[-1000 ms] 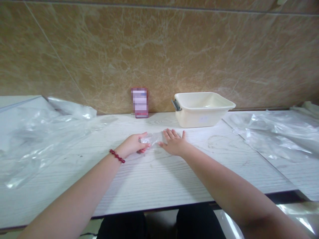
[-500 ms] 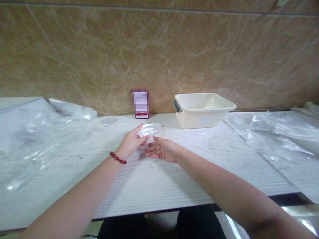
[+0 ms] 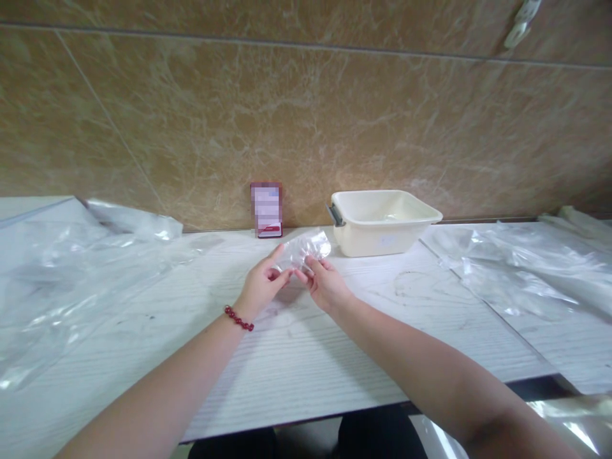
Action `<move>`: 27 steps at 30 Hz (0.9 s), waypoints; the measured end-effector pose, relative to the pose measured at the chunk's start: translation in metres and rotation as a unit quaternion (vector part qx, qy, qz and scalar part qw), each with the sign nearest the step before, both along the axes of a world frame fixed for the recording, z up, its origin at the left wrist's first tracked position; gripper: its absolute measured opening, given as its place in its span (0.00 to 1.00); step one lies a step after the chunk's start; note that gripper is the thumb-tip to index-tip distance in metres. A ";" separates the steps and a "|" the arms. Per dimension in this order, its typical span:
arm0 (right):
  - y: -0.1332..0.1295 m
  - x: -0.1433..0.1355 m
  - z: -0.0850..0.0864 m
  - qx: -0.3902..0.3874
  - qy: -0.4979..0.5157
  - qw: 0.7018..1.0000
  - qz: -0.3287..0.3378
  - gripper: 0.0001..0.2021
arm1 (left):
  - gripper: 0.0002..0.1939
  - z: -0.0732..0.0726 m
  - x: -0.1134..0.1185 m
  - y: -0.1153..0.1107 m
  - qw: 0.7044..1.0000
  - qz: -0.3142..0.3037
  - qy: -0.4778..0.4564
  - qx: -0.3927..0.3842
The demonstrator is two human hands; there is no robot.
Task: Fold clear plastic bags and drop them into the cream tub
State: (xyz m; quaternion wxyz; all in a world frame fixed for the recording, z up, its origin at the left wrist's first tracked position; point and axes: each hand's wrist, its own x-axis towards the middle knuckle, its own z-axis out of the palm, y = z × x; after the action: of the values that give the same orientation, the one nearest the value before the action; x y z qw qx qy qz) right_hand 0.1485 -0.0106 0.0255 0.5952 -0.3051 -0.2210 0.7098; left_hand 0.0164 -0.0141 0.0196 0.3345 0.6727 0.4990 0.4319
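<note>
A small clear plastic bag (image 3: 308, 244) is held up between both hands over the white wood-grain table (image 3: 268, 370). My left hand (image 3: 262, 280), below a dark red bead bracelet (image 3: 239, 318), pinches the bag's lower left edge between thumb and fingers. On the near right edge, my right hand (image 3: 325, 284) grips it with thumb and curled fingers. The bag looks crinkled and shiny; whether anything is inside I cannot tell.
Just behind the bag stands a cream plastic tub (image 3: 377, 239) with a grey handle clip. A phone (image 3: 268, 210) leans on the brown tiled wall. Clear plastic sheeting or bags lie at left (image 3: 95, 280) and right (image 3: 521, 268).
My right hand has moved from beside the bag to closing on its edge. The bag has been raised and shifted right. My view has tilted slightly upward.
</note>
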 end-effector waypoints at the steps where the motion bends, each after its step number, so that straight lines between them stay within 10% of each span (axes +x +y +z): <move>1: 0.001 0.001 0.000 0.012 -0.006 1.000 -0.012 0.05 | 0.34 0.000 0.000 0.001 1.000 -0.006 0.001 0.009; 8: 0.007 0.009 0.010 0.123 -0.174 0.973 -0.094 0.11 | 0.32 -0.004 -0.005 0.009 0.998 -0.036 -0.044 0.029; 14: 0.022 0.060 0.071 0.200 -0.356 0.888 -0.210 0.14 | 0.29 -0.013 -0.010 0.021 0.994 -0.059 -0.074 0.046; 21: 0.074 0.146 0.153 0.094 -0.545 0.823 -0.128 0.06 | 0.27 -0.021 -0.011 0.027 0.995 -0.018 -0.090 0.049; 27: 0.109 0.154 0.148 -0.040 -0.662 0.746 -0.058 0.05 | 0.27 -0.023 -0.011 0.028 0.996 -0.013 -0.080 0.039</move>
State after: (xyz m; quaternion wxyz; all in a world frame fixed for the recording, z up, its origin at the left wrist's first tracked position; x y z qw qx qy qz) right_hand 0.3030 0.0983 0.1737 0.3268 -0.7344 -0.5126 0.3020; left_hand 0.0052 0.0136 -0.0036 0.3527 0.6550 0.4441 0.4993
